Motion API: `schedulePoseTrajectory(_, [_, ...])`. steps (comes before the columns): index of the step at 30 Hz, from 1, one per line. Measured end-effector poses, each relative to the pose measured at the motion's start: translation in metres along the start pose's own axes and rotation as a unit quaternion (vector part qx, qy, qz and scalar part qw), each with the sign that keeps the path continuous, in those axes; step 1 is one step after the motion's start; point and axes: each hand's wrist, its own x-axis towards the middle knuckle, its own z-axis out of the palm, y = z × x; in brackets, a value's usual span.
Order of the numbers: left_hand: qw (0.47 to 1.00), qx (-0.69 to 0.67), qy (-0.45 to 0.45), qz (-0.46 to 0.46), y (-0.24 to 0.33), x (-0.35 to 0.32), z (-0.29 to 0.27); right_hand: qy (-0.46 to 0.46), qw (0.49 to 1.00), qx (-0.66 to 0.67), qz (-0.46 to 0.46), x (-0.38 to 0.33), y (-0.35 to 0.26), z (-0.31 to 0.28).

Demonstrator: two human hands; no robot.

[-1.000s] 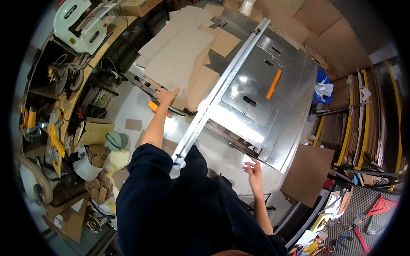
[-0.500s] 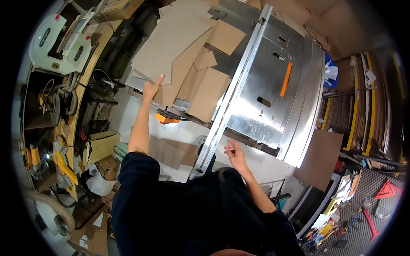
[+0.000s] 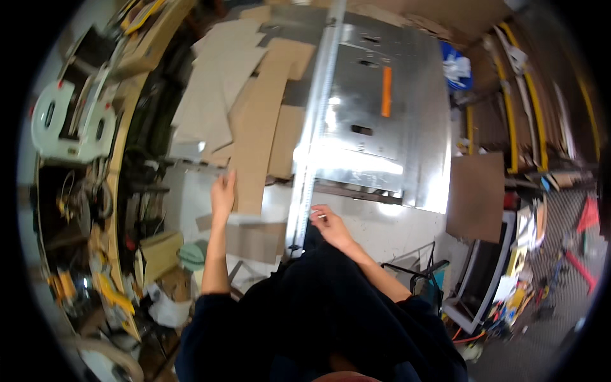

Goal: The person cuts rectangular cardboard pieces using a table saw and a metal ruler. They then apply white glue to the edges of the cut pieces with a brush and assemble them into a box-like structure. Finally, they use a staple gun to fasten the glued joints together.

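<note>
My left hand grips the near left edge of a long brown cardboard strip that lies on the left part of a metal table saw top. My right hand rests at the near end of the long metal fence rail, fingers curled near it; whether it grips the rail I cannot tell. More flat cardboard sheets are piled to the left of the strip. An orange insert sits in the saw top.
A white machine and cluttered shelves with cables stand at the left. A brown board leans at the saw's right side. Yellow-framed racks line the far right. Loose cardboard pieces lie on the floor below the saw.
The view has swung so the saw sits more upright. My left hand has come down from the sheet pile to the strip's near edge. My right hand has risen to the rail's near end.
</note>
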Motion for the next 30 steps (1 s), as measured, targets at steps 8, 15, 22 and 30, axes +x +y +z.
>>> schedulePoseTrajectory(8, [0.983, -0.156, -0.020, 0.095, 0.056, -0.189, 0.077, 0.078, 0.972, 0.172, -0.139, -0.049, -0.027, -0.049])
schedulePoseTrajectory(15, [0.929, -0.112, -0.159, 0.315, 0.118, -0.220, 0.117, 0.277, 0.900, 0.287, -0.175, -0.143, -0.005, -0.104])
schedulePoseTrajectory(22, [0.869, -0.044, -0.260, 0.418, 0.178, -0.237, 0.168, 0.250, 0.847, 0.431, -0.186, -0.214, 0.056, -0.152])
schedulePoseTrajectory(30, [0.875, 0.030, -0.292, 0.386, 0.183, -0.256, 0.179, 0.251, 0.806, 0.513, -0.152, -0.208, 0.107, -0.149])
